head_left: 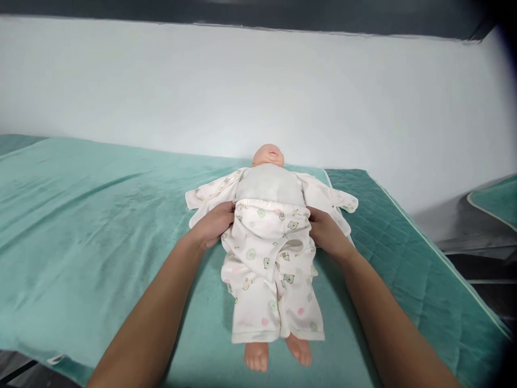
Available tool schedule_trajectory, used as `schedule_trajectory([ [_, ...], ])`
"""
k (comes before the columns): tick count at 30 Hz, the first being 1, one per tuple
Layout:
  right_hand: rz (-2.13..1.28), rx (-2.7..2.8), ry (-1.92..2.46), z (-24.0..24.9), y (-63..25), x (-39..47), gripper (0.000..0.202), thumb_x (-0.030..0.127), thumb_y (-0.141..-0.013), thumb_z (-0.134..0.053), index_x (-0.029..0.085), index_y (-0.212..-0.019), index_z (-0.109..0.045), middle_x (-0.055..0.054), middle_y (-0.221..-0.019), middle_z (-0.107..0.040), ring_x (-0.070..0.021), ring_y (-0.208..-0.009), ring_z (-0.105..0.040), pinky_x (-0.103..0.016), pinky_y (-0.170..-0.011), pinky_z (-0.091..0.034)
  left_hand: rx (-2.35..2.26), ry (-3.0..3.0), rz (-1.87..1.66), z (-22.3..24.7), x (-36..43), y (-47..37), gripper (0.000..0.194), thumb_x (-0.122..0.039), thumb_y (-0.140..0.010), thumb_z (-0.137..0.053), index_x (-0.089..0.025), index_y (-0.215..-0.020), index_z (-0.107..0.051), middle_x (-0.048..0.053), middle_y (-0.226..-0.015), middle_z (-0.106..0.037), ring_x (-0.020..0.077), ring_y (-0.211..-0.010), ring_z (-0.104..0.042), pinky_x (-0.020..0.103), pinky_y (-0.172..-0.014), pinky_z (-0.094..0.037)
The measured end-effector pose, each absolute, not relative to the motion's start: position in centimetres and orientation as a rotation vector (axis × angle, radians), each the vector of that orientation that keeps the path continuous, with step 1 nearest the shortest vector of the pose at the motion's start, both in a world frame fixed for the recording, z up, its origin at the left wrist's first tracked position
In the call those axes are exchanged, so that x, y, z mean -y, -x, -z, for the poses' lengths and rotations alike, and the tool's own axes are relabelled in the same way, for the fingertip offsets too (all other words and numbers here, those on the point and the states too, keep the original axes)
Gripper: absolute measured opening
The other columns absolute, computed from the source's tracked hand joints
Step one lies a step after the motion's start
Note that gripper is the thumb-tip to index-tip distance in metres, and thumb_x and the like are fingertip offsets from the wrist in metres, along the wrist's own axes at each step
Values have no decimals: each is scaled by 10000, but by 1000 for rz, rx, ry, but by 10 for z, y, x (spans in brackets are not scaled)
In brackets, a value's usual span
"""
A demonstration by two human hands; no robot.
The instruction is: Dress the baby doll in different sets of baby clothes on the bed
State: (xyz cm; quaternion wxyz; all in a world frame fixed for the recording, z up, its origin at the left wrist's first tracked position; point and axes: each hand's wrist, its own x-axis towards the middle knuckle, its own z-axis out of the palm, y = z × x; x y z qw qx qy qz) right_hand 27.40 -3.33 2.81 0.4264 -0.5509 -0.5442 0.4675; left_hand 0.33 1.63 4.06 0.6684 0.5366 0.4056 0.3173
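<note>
Nearest, the doll's bare feet (256, 357) are poking out of the pants (258, 253), which are covering both legs, so the legs are looking done. The fabric is bunching over the thighs, and a gap is showing at the crotch; some smoothing is probably remaining. The left hand (217, 222) and the right hand (324, 230) are touching the pants at either side of the waistband, fingers curling in; fingertips are hiding, so I cannot tell how firmly they are gripping. The waistband is reaching the pale torso (270, 184) and seemingly sitting nearly in place. Beyond, the top (317, 188) is lying spread open, unfastened, sleeves stretching outward; whether arms are filling them is not showing. The doll (268, 155) is lying face-up on the green sheet (100, 242), head near the wall (242, 91).
</note>
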Motion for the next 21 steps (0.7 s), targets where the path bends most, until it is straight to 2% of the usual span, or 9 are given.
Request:
schedule_trajectory([
  [3,-1123,1353,1346,-30,-273,35,342,239,-707,-698,209,-1046,-738,-32,-973,-762,-239,-842,-672,-308,-684,-507,-911,-1144,-759,-39,-16,-6,375,-190,-655,-728,-168,-1029,-721,70,-843,-757,245,-818,-702,392,-815,-551],
  [7,-1112,1214,1296,-27,-267,37,385,232,-684,-730,204,-1068,-716,-57,-1038,-755,-249,-880,-680,-323,-716,-518,-933,-1084,-815,-37,-17,-9,365,-188,-657,-737,-171,-1021,-721,67,-870,-758,238,-821,-704,366,-778,-564],
  [11,-1190,1065,1195,-23,-259,35,343,221,-660,-745,216,-1002,-722,-46,-963,-764,-249,-851,-693,-320,-672,-522,-943,-1065,-853,-37,-16,-12,339,-176,-656,-718,-163,-994,-730,71,-868,-759,236,-813,-704,341,-731,-570],
  [16,-1309,886,1102,-25,-255,28,254,225,-601,-766,216,-852,-729,-33,-826,-765,-264,-834,-710,-363,-698,-545,-916,-978,-855,-34,-24,-12,393,-144,-632,-688,-170,-1023,-726,67,-846,-758,232,-776,-705,329,-683,-566],
  [21,-1389,837,1018,-21,-260,24,268,203,-563,-800,233,-817,-721,-20,-827,-763,-261,-875,-711,-375,-734,-556,-881,-1005,-851,-29,-27,-9,472,-124,-620,-690,-194,-1086,-706,59,-878,-756,210,-770,-696,318,-691,-559],
])
